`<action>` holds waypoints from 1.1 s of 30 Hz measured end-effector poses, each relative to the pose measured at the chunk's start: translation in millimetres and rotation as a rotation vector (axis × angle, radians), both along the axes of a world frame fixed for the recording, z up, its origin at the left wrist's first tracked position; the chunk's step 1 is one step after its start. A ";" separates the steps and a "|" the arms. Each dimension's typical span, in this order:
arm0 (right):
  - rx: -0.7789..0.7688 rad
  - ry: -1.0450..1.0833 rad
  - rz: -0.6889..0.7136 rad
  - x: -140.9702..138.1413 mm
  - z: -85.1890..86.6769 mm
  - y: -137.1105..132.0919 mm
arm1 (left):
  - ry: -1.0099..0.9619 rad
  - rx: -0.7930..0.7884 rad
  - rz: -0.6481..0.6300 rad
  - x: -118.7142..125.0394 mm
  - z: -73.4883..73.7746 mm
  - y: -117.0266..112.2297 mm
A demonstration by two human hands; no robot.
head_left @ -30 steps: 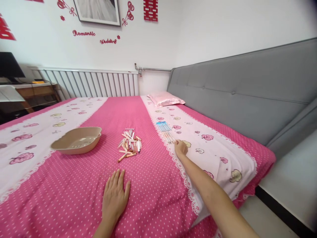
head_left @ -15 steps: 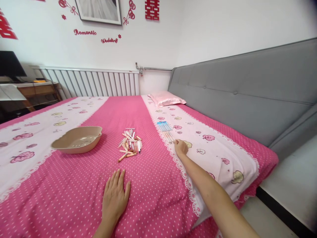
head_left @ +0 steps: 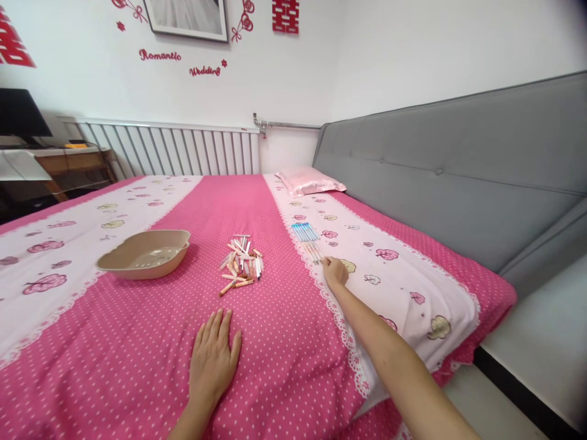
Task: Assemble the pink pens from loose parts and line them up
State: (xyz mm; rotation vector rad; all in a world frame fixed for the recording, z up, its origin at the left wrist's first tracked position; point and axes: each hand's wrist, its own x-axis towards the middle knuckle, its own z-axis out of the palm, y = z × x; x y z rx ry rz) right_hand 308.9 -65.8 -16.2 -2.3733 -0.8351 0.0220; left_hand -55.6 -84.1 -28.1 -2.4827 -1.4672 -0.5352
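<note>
Across a deep-pink fabric bedspread with white dots [head_left: 137, 342], two rows of slim pens and one loose pile lie in front of the person. The farther row, of slender light-blue pens with deeper blue ends [head_left: 305, 231], rests side by side on a pale, tree-printed fabric band with a lacy edge [head_left: 394, 287]. Just nearer lies a row of slender whitish pens with orange-brown marks [head_left: 312, 252], also laid alongside one another. The right hand [head_left: 335, 272] reaches to the near end of this second row, its fingers curled and the tips drawn together; whether they pinch a pen or only touch one, I cannot tell.

The left hand [head_left: 213, 351] lies palm down on the pink cloth, holding nothing, its fingers extended and the thumb set apart. Beyond it sits a jumbled pile of pink, white and orange-brown pens [head_left: 243, 267], pointing every way and partly overlapping. To the left of the pile, well apart from both hands, stands a shallow beige plastic basin with a wavy rim [head_left: 137, 272]. Farther back, a shiny pale-pink pillow [head_left: 309, 182] lies near the grey padded headboard [head_left: 449, 140].
</note>
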 end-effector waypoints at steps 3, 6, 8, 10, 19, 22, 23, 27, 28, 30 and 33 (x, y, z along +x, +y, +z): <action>-0.007 -0.002 -0.007 0.7 -0.9 0.3 | 0.006 -0.002 0.003 -0.1 -0.4 -0.3; -0.008 -0.010 -0.006 1.4 -2.1 0.6 | 0.000 -0.004 0.006 -0.5 -1.0 -0.6; -0.008 -0.016 -0.004 1.8 -2.8 0.9 | -0.009 -0.006 0.004 -0.7 -1.6 -0.4; -0.010 -0.019 -0.005 2.1 -3.5 1.3 | -0.016 -0.005 -0.001 -0.8 -2.1 0.1; -0.009 -0.079 -0.055 2.8 -6.0 -6.5 | -0.053 -0.034 -0.008 -0.5 1.1 -2.4; -0.052 -0.101 -0.065 8.3 -6.2 -23.6 | -0.074 -0.046 -0.012 -0.2 2.4 -5.0; -0.075 -0.102 -0.069 12.2 -6.6 -32.6 | -0.079 -0.052 -0.011 0.0 2.7 -5.9; -0.194 -0.093 -0.136 38.4 -10.7 -84.2 | -0.097 -0.077 -0.004 1.0 3.7 -9.6; -0.222 -0.090 -0.159 46.1 -12.0 -99.3 | -0.101 -0.084 -0.002 1.3 4.0 -10.5; -0.276 -0.075 -0.210 59.8 -14.2 -128.9 | -0.106 -0.101 -0.006 1.9 4.7 -12.4; -0.322 -0.052 -0.268 70.9 -16.5 -164.5 | -0.116 -0.118 -0.014 2.3 5.1 -14.6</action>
